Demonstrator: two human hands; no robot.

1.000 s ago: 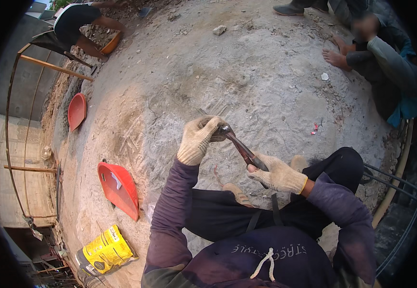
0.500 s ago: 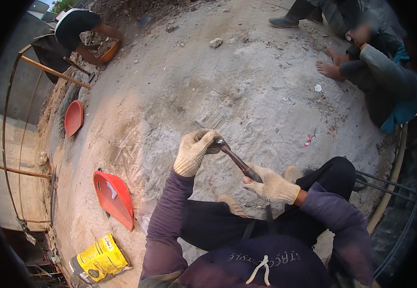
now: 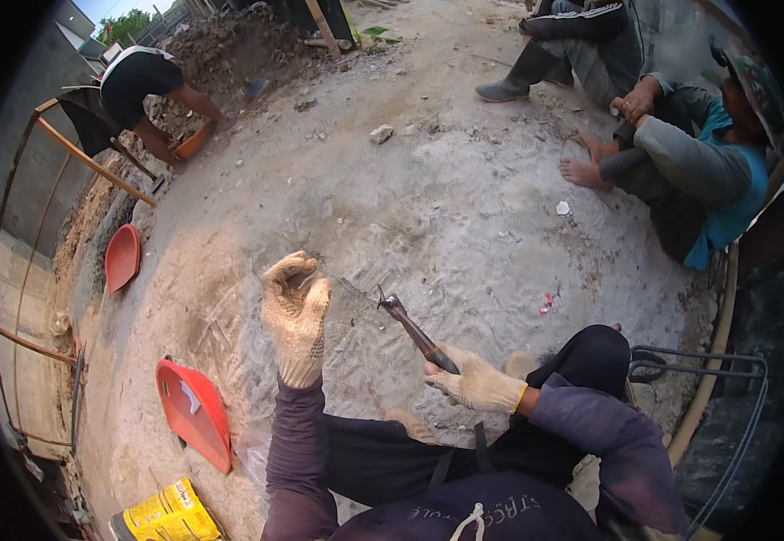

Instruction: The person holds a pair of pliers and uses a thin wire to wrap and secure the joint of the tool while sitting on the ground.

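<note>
My right hand point(image 3: 482, 379), in a cream knitted glove, grips the handles of dark reddish-brown pincers point(image 3: 419, 338). Their metal head points up and to the left, and a short bit of wire point(image 3: 381, 294) seems to stick out at the jaws. To the left, apart from the pincers, my left hand point(image 3: 297, 316) is raised in a matching glove. Its fingers are curled in toward the thumb; a thin strand may be in them, too fine to make out.
Left of me lie a red scoop-shaped pan point(image 3: 195, 424), a yellow bag point(image 3: 171, 514) and another red pan point(image 3: 122, 258). Bent metal bars point(image 3: 707, 356) stand at my right. A person point(image 3: 698, 162) sits far right; another point(image 3: 144, 95) bends over an orange pan point(image 3: 195, 142).
My left hand has come away from the pincers' head and moved left. The pincers' jaws now show, still in my right hand. The view has shifted, showing more of the far ground.
</note>
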